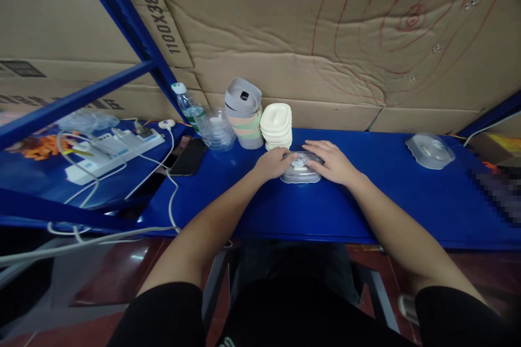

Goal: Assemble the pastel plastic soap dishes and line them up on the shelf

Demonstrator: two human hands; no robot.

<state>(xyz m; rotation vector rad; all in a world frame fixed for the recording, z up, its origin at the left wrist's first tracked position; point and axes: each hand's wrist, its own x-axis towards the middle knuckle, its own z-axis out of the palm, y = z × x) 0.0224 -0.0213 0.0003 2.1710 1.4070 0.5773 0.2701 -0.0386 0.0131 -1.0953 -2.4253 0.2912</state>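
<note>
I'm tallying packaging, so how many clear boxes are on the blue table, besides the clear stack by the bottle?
2: the first box between the left hand and right hand, the second box to the right on the table. Nested ones may be hidden.

Reads "1100X380X6" in dark print running up the cardboard strip point(152, 8), cut off at the top edge, and bears unreadable upside-down lettering point(97, 104) on the left carton point(77, 78).
</note>
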